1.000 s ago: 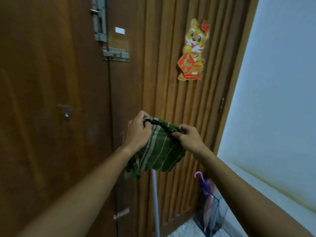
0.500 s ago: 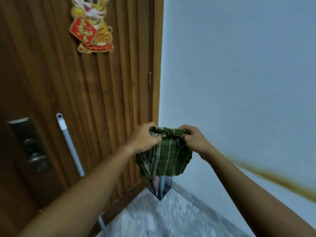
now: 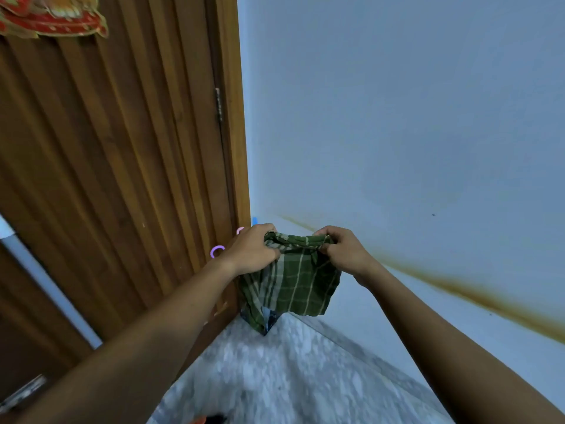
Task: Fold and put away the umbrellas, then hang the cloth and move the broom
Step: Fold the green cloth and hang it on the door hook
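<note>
A green checked cloth (image 3: 295,283) hangs in front of me, held by its bunched top edge. My left hand (image 3: 252,250) grips its left corner and my right hand (image 3: 342,252) grips its right corner. Behind the cloth, in the corner by the door, curved umbrella handles (image 3: 216,250) in purple and pink stick up, and a dark mesh holder (image 3: 270,321) shows under the cloth's lower edge; most of it is hidden. The pale broom handle (image 3: 46,283) leans against the wooden door at the left.
The ribbed wooden door (image 3: 122,148) fills the left, with a red and gold paper decoration (image 3: 52,19) at the top left. A pale blue wall (image 3: 397,117) with a brown stain line (image 3: 458,289) fills the right. Grey speckled floor (image 3: 290,377) lies below.
The view has swung right and down, from the door bolts to the corner by the wall. Both hands kept their hold on the cloth and carried it toward the corner.
</note>
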The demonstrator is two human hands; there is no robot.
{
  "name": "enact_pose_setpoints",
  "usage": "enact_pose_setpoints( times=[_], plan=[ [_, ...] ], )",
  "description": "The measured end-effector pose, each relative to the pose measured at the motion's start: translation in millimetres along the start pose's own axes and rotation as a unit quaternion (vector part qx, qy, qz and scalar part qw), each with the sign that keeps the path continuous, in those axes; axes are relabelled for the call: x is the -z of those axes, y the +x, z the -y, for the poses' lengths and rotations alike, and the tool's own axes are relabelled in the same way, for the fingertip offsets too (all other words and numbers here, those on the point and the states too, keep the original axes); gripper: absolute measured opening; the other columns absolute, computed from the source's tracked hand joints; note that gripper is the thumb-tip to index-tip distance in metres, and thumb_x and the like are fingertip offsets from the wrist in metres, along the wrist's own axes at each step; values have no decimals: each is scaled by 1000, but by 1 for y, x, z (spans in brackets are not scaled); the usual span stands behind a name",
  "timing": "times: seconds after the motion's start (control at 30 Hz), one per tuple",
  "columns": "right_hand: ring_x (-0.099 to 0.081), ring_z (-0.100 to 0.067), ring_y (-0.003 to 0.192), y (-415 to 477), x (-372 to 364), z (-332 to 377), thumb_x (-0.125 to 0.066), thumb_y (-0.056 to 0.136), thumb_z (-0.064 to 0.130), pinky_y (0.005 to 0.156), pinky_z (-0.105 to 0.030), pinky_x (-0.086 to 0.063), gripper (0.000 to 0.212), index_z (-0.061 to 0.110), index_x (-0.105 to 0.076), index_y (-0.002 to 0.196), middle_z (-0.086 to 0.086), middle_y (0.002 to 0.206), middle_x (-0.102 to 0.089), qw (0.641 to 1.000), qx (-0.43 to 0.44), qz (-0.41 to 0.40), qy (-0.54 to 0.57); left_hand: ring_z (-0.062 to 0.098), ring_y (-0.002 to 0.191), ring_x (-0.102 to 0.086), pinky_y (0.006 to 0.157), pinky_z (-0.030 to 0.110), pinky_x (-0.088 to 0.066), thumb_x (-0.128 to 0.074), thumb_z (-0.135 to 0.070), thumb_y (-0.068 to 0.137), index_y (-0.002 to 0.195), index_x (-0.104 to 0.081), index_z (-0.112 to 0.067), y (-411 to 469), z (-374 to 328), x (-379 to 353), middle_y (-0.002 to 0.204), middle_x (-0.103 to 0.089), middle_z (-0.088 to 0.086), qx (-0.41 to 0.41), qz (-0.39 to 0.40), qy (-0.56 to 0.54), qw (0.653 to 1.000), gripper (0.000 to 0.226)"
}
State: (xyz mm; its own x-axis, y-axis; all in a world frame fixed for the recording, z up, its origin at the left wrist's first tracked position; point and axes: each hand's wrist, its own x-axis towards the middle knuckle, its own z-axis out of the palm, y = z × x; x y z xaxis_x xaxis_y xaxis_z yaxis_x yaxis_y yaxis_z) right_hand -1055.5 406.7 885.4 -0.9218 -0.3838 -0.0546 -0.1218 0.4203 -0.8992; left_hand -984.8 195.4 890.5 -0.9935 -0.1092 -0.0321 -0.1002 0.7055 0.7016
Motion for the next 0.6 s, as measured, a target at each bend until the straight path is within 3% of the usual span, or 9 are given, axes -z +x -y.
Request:
enact_pose_setpoints(
  times=[0.07,0.13,0.2,0.27,0.33,0.43,0.6],
  plan=[
    [-62,-20,77,27,-4,-16,-51,94,-4,61,-29,-49,24,10,-70,93,-6,86,-69,1000,-21,12,-9,23,66,-61,62,39,-46,-68,-31,83,114,-54,-29,27,19,-10,96,-67,10,14,11,-10,1000,34],
    [-63,-21,78,57,-10,-36,-52,92,-5,67,-34,-51,26,12,-70,87,-5,84,-70,998,-42,29,-28,30,90,-66,66,35,-47,-70,-37,77,124,-57,-27,56,44,-22,107,-65,8,40,14,-15,999,50],
    [-63,-22,75,87,-19,-59,-53,90,-6,64,-34,-51,28,15,-70,81,-7,81,-70,995,-65,50,-49,33,104,-62,72,32,-45,-72,-44,68,113,-62,-25,84,74,-42,112,-64,10,72,8,-25,997,50],
    [-64,-27,68,115,-31,-87,-54,88,-6,59,-35,-53,26,12,-70,79,-15,78,-71,992,-88,71,-58,33,93,-64,69,34,-46,-70,-39,62,84,-61,-13,105,99,-67,90,-67,12,104,10,-61,993,35],
    [-62,-28,60,139,-46,-124,-53,86,-7,57,-38,-53,25,9,-71,78,-20,73,-71,988,-114,84,-56,34,78,-64,67,39,-49,-65,-35,63,69,-56,-12,121,127,-97,70,-65,11,127,16,-81,988,25],
    [-59,-24,58,163,-73,-185,-53,78,-6,61,-39,-52,23,9,-71,75,-14,66,-69,983,-145,94,-57,26,69,-64,61,36,-49,-66,-35,69,75,-60,-17,133,164,-144,66,-64,3,182,27,-116,976,21],
    [-63,-23,66,199,-123,-312,-54,78,-10,65,-39,-56,33,18,-72,76,-14,77,-72,973,-175,119,-90,15,65,-62,47,22,-43,-67,-30,86,72,-52,-23,151,248,-256,71,-62,0,263,12,-153,953,22]
  ],
)
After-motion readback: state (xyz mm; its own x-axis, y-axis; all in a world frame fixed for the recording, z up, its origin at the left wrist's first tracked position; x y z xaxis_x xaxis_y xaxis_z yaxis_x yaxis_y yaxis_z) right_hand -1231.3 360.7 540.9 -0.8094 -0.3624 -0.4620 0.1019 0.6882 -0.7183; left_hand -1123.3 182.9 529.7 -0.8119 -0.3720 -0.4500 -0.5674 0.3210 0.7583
